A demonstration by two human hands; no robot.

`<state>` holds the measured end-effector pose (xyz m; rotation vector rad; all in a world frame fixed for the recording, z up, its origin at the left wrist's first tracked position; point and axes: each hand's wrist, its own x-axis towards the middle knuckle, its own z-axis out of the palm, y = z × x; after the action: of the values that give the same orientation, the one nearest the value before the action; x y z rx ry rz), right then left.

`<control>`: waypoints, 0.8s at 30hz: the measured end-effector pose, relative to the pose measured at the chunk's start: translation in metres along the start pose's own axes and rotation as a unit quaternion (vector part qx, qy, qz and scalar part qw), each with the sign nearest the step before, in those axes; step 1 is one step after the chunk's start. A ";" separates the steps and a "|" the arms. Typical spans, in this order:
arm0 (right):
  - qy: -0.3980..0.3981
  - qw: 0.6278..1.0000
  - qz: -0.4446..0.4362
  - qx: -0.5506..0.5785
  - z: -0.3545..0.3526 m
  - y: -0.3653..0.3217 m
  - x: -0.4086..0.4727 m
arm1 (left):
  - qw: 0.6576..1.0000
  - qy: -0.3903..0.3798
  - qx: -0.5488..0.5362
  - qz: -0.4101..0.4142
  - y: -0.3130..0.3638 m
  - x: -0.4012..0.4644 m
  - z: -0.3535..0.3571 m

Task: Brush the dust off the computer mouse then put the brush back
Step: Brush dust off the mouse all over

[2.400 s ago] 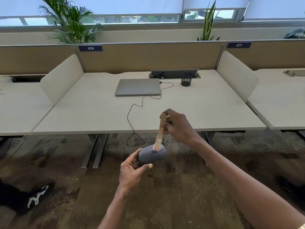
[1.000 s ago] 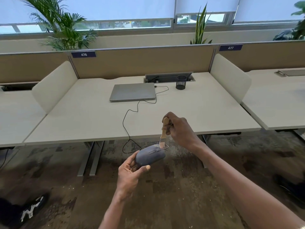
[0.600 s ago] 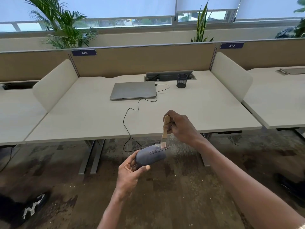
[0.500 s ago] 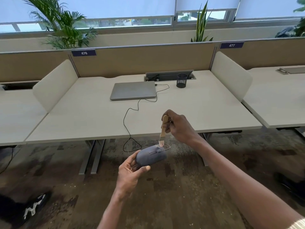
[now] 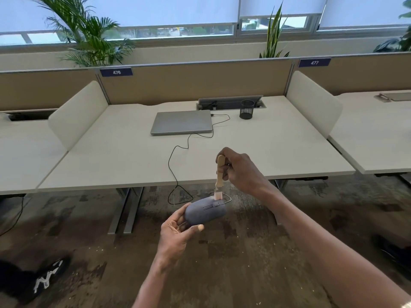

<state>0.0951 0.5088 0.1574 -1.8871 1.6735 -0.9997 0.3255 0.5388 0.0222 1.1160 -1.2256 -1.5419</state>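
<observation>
Grey laptop (image 5: 182, 122) shut on desk (image 5: 133, 156), cable (image 5: 178, 165) trailing off the front edge. Left hand (image 5: 175, 237) grips mouse (image 5: 205, 211) in air below that edge. Right hand (image 5: 239, 171) pinches brush (image 5: 220, 172), bristles on mouse front. Mesh cup (image 5: 246, 109) at desk rear, contents can't tell.

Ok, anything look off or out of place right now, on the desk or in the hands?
Nothing stands out. The left hand holds the mouse off the desk, over the floor; the right hand has the brush bristles on its front end. The mouse cable hangs slack over the desk edge. The laptop is closed and the cup upright.
</observation>
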 end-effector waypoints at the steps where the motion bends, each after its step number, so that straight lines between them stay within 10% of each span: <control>1: 0.010 1.000 0.000 -0.002 0.001 0.001 0.001 | 1.000 -0.002 -0.001 0.000 0.000 0.000 0.000; 24: 0.105 0.992 -0.006 -0.064 0.012 -0.014 0.007 | 1.000 -0.010 -0.006 0.012 -0.001 -0.007 -0.001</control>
<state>0.1131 0.5025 0.1614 -1.9302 1.8871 -1.1548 0.3282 0.5451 0.0222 1.0763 -1.2370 -1.5434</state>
